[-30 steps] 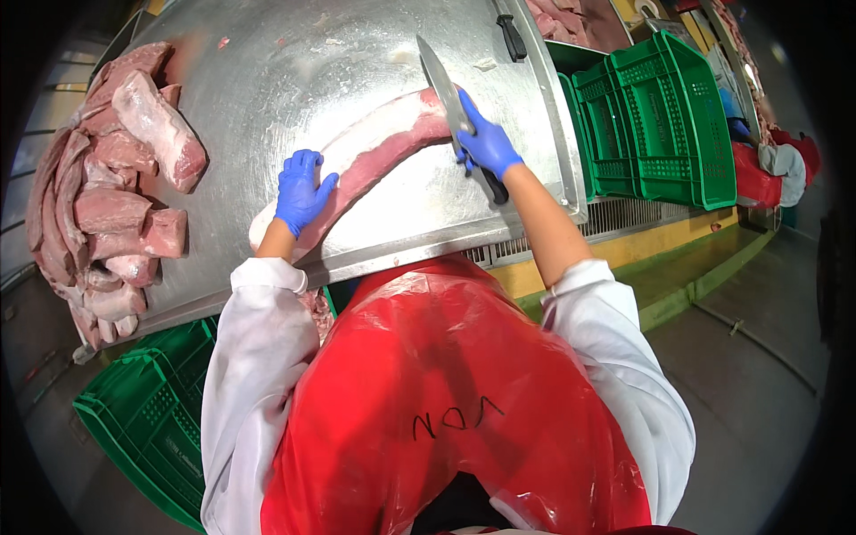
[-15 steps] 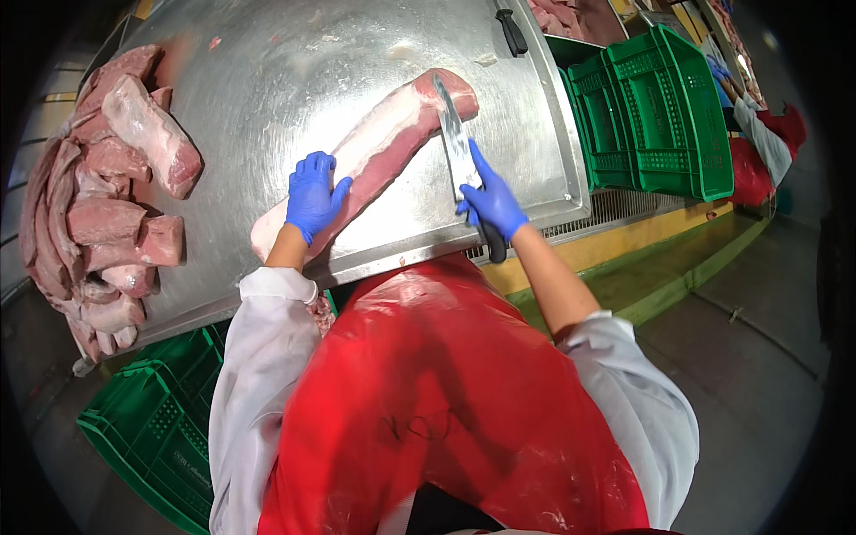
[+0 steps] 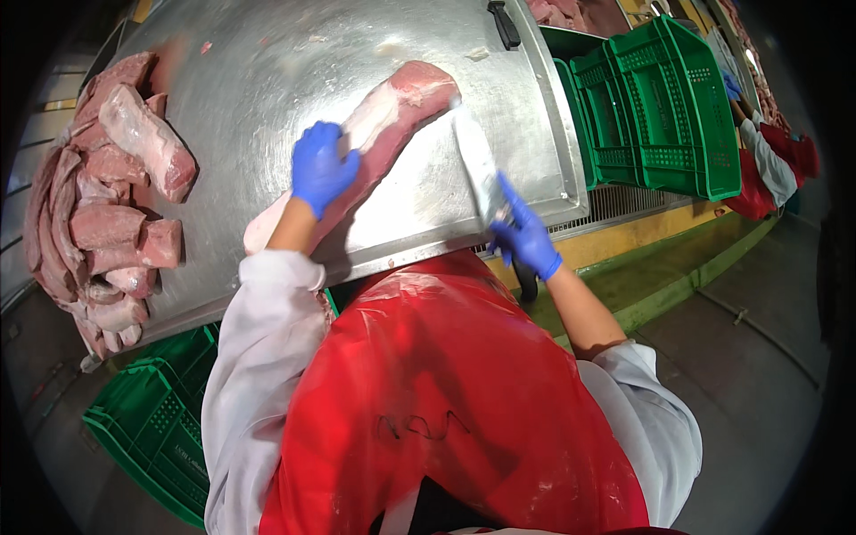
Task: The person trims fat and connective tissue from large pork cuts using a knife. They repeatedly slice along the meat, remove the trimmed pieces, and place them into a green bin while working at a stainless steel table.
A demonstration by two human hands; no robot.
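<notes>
Atop the long meat piece [image 3: 398, 111] on the metal table [image 3: 241, 98], the left hand [image 3: 323, 171] rests with thumb spread. The right hand [image 3: 526, 239] grips a knife [image 3: 475, 160], its blurred tip near the meat's far end. Meat cuts [image 3: 109, 227] lie at left; a green crate [image 3: 655, 111] stands right.

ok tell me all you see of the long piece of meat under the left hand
The long piece of raw meat is pinkish red along its right side, with a pale, fatty-looking layer along the left. It lies slantwise on the metal table, near end by the front edge, far end blunt. The blue-gloved left hand rests across it, hiding part; the blurred knife is close, contact unclear.
</notes>
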